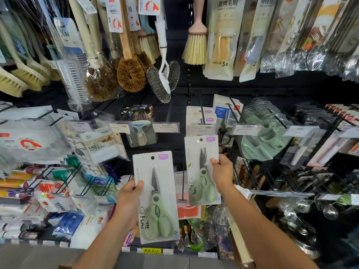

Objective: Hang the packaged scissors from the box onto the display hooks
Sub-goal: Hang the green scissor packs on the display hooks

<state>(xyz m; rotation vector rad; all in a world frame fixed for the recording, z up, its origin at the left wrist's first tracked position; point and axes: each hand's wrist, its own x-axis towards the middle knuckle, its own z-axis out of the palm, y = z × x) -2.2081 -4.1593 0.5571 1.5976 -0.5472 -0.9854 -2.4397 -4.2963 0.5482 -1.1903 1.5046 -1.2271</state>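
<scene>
My left hand point(129, 197) grips the left edge of a packaged pair of green scissors point(157, 199), held upright low in the middle. My right hand point(221, 172) pinches the right edge of a second, matching scissors pack point(200, 171), raised higher, its hanging hole just under a price tag point(201, 130) at the tip of a display hook point(203, 113). That hook carries more white scissors packs point(196, 115). The box is only partly visible as a cardboard edge point(240, 237) at the lower right.
Brushes point(132, 72) hang overhead. Packaged cloths point(31, 140) crowd the left hooks; green utensil sets point(266, 131) and other packs fill hooks to the right. A small black scissors pack point(225, 121) hangs just right of the target hook. Lower hooks hold more goods.
</scene>
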